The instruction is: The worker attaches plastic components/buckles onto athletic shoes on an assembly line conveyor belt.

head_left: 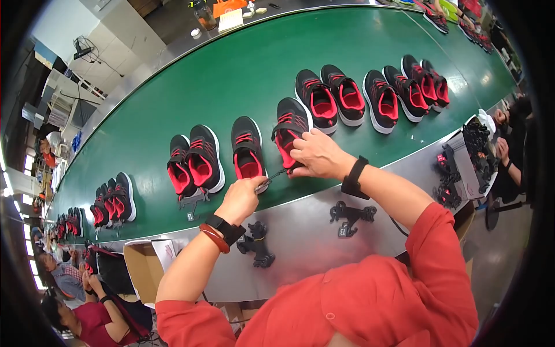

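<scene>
Two black shoes with red lining and white soles stand in front of me on the green belt. My left hand (241,198) is closed on one end of a thin black plastic shoe hanger (278,174), by the heel of the left shoe (247,151). My right hand (321,154) grips the heel of the right shoe (291,120), which tilts up a little; the hanger's other end reaches to that heel. The fingertips partly hide where hanger and shoes meet. Two more black hangers (256,245) (350,217) lie on the metal ledge near my forearms.
Paired shoes (196,157) stand left on the green belt (173,87), with a hanger at their heels. More shoes (381,101) stand right. An open carton (143,266) is at lower left, a box of black hangers (478,153) at right. Co-workers sit on both sides.
</scene>
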The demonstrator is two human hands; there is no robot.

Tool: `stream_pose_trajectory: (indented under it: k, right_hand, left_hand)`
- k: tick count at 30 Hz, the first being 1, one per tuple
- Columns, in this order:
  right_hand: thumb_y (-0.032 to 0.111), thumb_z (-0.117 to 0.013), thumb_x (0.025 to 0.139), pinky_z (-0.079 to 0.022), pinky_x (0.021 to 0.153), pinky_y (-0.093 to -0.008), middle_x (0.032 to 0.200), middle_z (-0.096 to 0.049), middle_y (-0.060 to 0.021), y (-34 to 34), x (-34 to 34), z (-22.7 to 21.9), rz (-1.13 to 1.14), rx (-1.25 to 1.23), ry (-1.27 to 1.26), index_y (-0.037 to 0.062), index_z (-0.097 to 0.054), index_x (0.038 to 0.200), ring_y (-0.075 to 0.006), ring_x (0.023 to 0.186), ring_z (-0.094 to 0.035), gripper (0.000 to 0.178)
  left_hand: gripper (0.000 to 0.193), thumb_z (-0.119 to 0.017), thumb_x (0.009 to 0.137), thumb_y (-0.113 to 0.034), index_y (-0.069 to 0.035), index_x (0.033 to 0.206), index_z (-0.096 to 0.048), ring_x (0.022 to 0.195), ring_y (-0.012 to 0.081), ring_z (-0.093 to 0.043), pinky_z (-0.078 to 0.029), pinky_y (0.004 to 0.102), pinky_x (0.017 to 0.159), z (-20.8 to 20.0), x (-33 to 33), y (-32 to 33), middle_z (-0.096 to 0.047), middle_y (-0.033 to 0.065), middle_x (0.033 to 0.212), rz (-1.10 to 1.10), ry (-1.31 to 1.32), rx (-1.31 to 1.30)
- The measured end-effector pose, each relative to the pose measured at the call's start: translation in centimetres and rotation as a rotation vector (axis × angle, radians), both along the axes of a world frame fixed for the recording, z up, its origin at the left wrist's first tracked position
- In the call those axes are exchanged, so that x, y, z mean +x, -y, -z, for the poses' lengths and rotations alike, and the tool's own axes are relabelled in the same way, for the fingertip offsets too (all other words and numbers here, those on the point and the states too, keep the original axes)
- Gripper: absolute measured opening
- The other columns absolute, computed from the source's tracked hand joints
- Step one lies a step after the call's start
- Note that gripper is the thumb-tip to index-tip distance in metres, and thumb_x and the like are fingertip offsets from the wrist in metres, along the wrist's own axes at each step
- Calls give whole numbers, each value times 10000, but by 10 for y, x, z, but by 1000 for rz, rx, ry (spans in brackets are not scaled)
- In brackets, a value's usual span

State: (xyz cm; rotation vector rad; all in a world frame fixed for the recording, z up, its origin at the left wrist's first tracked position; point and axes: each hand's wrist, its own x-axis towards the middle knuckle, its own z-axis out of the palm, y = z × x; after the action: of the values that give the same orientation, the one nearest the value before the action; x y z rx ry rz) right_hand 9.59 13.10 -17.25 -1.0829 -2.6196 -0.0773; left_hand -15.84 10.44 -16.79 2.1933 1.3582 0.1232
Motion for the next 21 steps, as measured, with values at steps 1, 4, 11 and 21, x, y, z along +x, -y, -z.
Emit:
stream_pose_trajectory:
  k: [1, 4, 11, 21]
  right_hand:
    - [543, -643, 739, -389, 700, -350, 789, -535, -36, 0, -2, 0, -10, 19, -15, 114, -591, 760, -217, 765, -523, 433]
    - [524, -651, 741, -380, 692, -341, 784, -522, -32, -3, -6, 1, -22, 38, -30, 114, -585, 756, -209, 750, -510, 415]
    - [537, -633, 757, -380, 699, -339, 789, -532, -32, -4, -3, 2, -26, 39, -31, 119, -589, 744, -203, 755, -516, 420]
    - [484, -677, 713, -388, 738, -342, 795, -581, -29, -9, -21, 6, -39, -31, 93, 135, -660, 750, -203, 792, -548, 351]
  left_hand:
    - [415, -493, 753, 30, -95, 1126, -622, 887, 401, -607, -472, 476, 788, 0, 1, 1, -645, 218, 924, -5, -3, 10]
    - [427, -488, 748, 37, -94, 1132, -622, 893, 403, -609, -472, 475, 800, -2, 5, 0, -645, 225, 934, -7, -15, 19]
    - [452, -480, 747, 49, -93, 1150, -628, 926, 398, -609, -474, 458, 824, -3, 3, 1, -641, 236, 963, -44, -43, -4]
    - [408, -495, 734, 64, -67, 1090, -642, 929, 385, -609, -476, 442, 809, 1, -3, 0, -646, 207, 973, -29, -11, 79]
